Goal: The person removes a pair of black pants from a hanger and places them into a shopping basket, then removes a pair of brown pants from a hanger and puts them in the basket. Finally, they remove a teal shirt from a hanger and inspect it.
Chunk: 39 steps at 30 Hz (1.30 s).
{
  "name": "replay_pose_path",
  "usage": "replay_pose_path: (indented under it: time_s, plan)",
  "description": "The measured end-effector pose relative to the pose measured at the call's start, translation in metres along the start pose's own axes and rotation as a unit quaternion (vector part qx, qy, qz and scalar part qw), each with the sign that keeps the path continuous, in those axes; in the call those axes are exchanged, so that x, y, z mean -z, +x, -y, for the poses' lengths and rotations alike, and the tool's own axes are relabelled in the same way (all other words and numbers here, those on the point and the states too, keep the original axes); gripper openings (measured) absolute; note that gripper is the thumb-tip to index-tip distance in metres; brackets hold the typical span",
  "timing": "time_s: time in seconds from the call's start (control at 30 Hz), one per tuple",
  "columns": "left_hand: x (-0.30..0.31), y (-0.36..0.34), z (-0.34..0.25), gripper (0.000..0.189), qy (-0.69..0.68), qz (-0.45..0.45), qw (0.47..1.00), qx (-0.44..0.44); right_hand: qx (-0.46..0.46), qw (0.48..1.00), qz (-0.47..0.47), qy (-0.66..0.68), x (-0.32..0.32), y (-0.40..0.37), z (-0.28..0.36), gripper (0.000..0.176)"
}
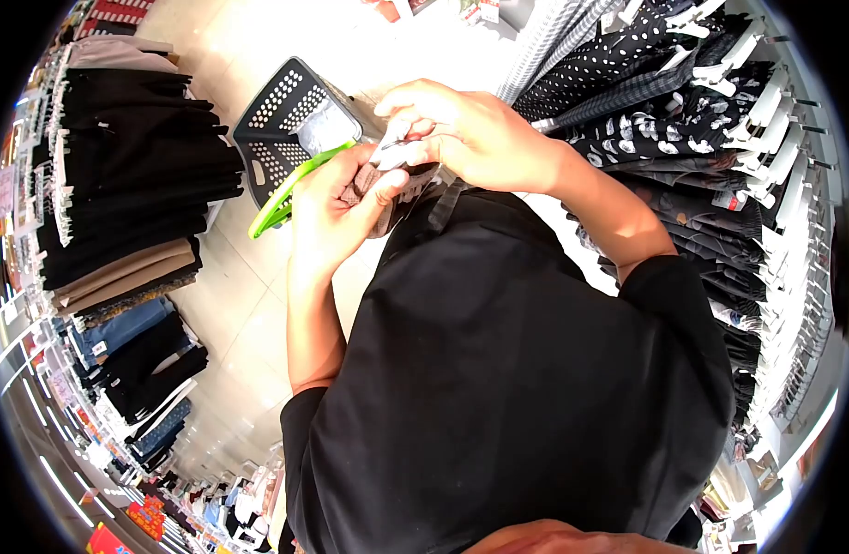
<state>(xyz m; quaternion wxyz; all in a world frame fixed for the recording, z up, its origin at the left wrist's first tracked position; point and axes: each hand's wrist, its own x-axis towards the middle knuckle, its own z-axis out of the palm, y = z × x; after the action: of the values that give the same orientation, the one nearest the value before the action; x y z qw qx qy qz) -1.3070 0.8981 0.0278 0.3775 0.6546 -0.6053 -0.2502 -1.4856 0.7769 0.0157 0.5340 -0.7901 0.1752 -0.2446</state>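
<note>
My left hand (pixel 327 205) is closed, its thumb pressed on a bunched garment (pixel 363 187) of brownish checked cloth. A bright green handle (pixel 290 191) crosses beside the back of this hand. From the right, my right hand (pixel 466 138) pinches a pale grey-white part (pixel 390 154) at the top of the garment, its fingers curled over it. Both hands meet close together in front of the black shirt (pixel 535 369). Just beyond them is a dark grey shopping basket (pixel 269 164) with round holes, a pale packet (pixel 327 127) inside.
On the left, a rack holds black trousers (pixel 138 175), with tan trousers (pixel 124 275) and jeans (pixel 133 331) further along. Patterned garments (pixel 664 138) hang close on the right from white hangers (pixel 766 138). Pale floor tiles (pixel 244 277) run between the racks.
</note>
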Motion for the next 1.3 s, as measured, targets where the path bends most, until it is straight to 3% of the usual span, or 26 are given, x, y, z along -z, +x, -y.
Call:
replay_pose_path:
  time_s: [0.03,0.17,0.27,0.33,0.43,0.5,0.57,0.63,0.7,0.77,0.83,0.87,0.97,1.0,1.03,1.1,1.13,1.17,1.23,1.3]
  plan:
    - [-0.001,0.0,-0.001,0.033,0.018,0.009,1.0,0.018,-0.001,1.0,-0.001,0.0,0.001,0.001,0.001,0.044]
    - [-0.009,0.001,0.004,0.03,0.078,-0.061,0.992,-0.076,0.0,1.0,0.025,0.008,0.005,0.001,0.0,0.04]
    - [-0.01,0.0,0.004,0.027,0.082,-0.074,0.991,-0.069,0.044,0.996,-0.04,0.069,-0.004,-0.004,-0.011,0.038]
    - [-0.008,-0.002,0.002,0.025,0.091,-0.075,0.992,-0.054,0.169,0.963,-0.195,-0.077,-0.01,-0.009,-0.009,0.037]
    - [-0.007,-0.004,0.005,0.025,0.079,-0.106,0.99,-0.051,0.192,0.936,-0.265,-0.128,-0.017,-0.034,-0.014,0.031]
    - [-0.006,-0.006,0.017,0.025,-0.004,-0.162,0.985,-0.056,0.254,0.929,-0.248,-0.108,-0.025,-0.051,-0.034,0.019]
    - [0.001,-0.008,0.018,0.023,-0.064,-0.166,0.983,-0.052,0.205,0.962,-0.165,-0.07,-0.032,-0.071,-0.051,0.015]
    - [0.004,-0.005,0.017,0.022,-0.123,-0.19,0.971,-0.072,0.038,0.994,-0.103,-0.013,-0.042,-0.085,-0.072,0.013]
    - [0.008,-0.006,0.02,0.023,-0.175,-0.21,0.96,-0.068,-0.167,0.979,-0.066,0.101,-0.058,-0.091,-0.124,0.019]
    - [0.012,-0.004,0.018,0.023,-0.188,-0.22,0.955,-0.068,-0.22,0.971,-0.056,0.076,-0.069,-0.097,-0.177,0.022]
    - [0.013,0.0,0.015,0.026,-0.223,-0.221,0.946,-0.081,-0.186,0.975,-0.1,0.072,-0.084,-0.097,-0.222,0.024]
    - [0.014,0.0,0.013,0.026,-0.245,-0.221,0.941,-0.075,-0.152,0.976,-0.137,0.069,-0.085,-0.094,-0.233,0.027]
    - [0.017,0.0,0.011,0.029,-0.259,-0.217,0.938,-0.077,-0.178,0.959,-0.199,0.095,-0.082,-0.07,-0.239,0.028]
    - [0.017,0.0,0.009,0.03,-0.273,-0.214,0.935,-0.078,-0.298,0.942,-0.134,0.076,-0.073,-0.056,-0.244,0.034]
    - [0.017,-0.001,0.006,0.031,-0.287,-0.211,0.931,-0.078,-0.296,0.943,-0.135,0.075,-0.072,-0.05,-0.245,0.034]
    - [0.019,-0.001,0.002,0.031,-0.29,-0.21,0.929,-0.088,-0.117,0.96,-0.253,0.003,-0.068,-0.039,-0.247,0.043]
    - [0.02,-0.002,0.002,0.03,-0.288,-0.201,0.932,-0.09,-0.171,0.959,-0.216,0.065,-0.062,-0.031,-0.25,0.05]
    - [0.022,-0.003,0.002,0.03,-0.286,-0.192,0.934,-0.092,-0.168,0.96,-0.214,0.065,-0.062,-0.029,-0.251,0.05]
    - [0.022,-0.004,-0.004,0.029,-0.301,-0.194,0.929,-0.096,-0.05,0.954,-0.223,0.192,-0.054,-0.019,-0.218,0.055]
    - [0.024,-0.006,-0.001,0.029,-0.317,-0.195,0.924,-0.087,-0.037,0.967,-0.189,0.167,-0.045,-0.014,-0.2,0.058]
